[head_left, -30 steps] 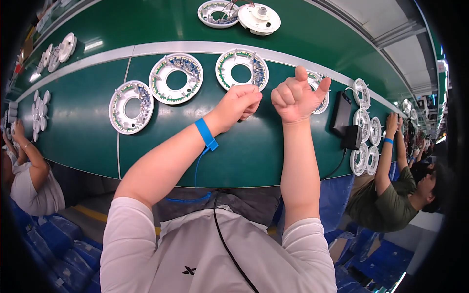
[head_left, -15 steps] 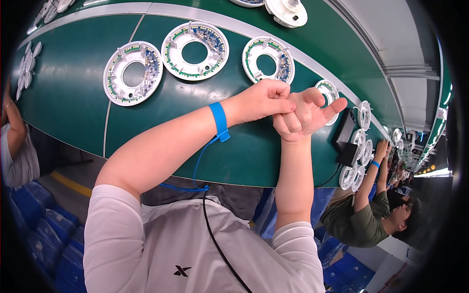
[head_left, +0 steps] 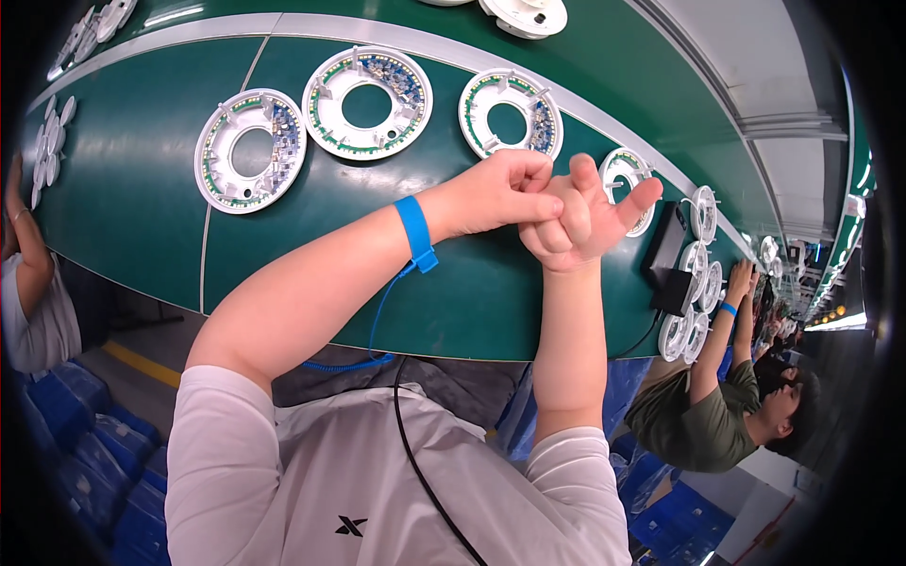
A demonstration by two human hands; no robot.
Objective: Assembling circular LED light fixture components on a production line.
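Above the green bench, my two hands meet. My left hand [head_left: 493, 195] has a blue wrist strap [head_left: 415, 231] round its wrist. Its thumb and bent fingers press together against the curled fingers of my right hand [head_left: 578, 224]. My right hand is turned up, with thumb and one finger stretched out and the others folded into the palm. Whatever lies between the fingers of either hand is hidden. Just beyond them is a round white housing [head_left: 469, 104] with a ring-shaped circuit board. Similar housings lie farther left, one in the middle [head_left: 323, 123] and one leftmost [head_left: 209, 156].
Another housing [head_left: 612, 168] sits behind my right hand. To the right are a black box-shaped device [head_left: 665, 241] with a cable and several stacked white rings [head_left: 676, 338]. A co-worker in a green shirt [head_left: 698, 429] works at the right. Blue wrapped bins [head_left: 66, 406] stand lower left.
The view has shifted slightly. My hands stay together, and the stretched finger and thumb of my right hand have moved a little. The housings have not been touched.
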